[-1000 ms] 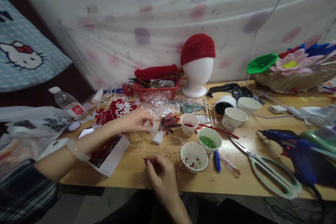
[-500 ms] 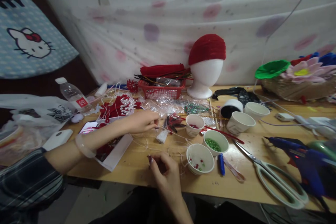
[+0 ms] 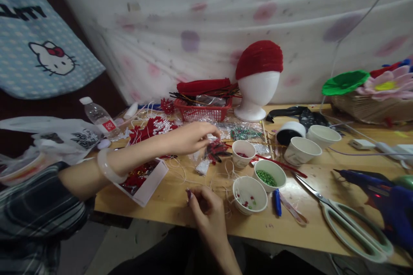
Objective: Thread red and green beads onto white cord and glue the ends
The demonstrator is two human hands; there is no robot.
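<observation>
My left hand [image 3: 196, 138], a pale bangle [image 3: 109, 167] on its wrist, reaches across the table. Its thumb and forefinger are apart above a clear packet with dark red pieces [image 3: 217, 151]. Nearer the table's front edge, my right hand [image 3: 209, 210] is curled with thumb and fingertips pinched together; whatever is between them is too small to make out. Beside it stands a paper cup [image 3: 250, 195] holding a few red and green beads and thin thread. Behind that are a cup of green beads [image 3: 269, 176] and a cup of dark red beads [image 3: 243, 153]. Loose pale thread [image 3: 180, 172] lies between my hands.
To the right lie scissors [image 3: 335, 212], a blue pen cap [image 3: 276, 203] and a blue glue gun [image 3: 371, 193]. A red basket [image 3: 203, 111] and a white foam head [image 3: 258, 94] stand at the back. Leftward are a white box [image 3: 151, 184] and a bottle [image 3: 100, 116].
My left hand has moved right, from above the loose thread to the dark red packet, and its fingers have spread. My right hand keeps its pinch. The view has shifted slightly left.
</observation>
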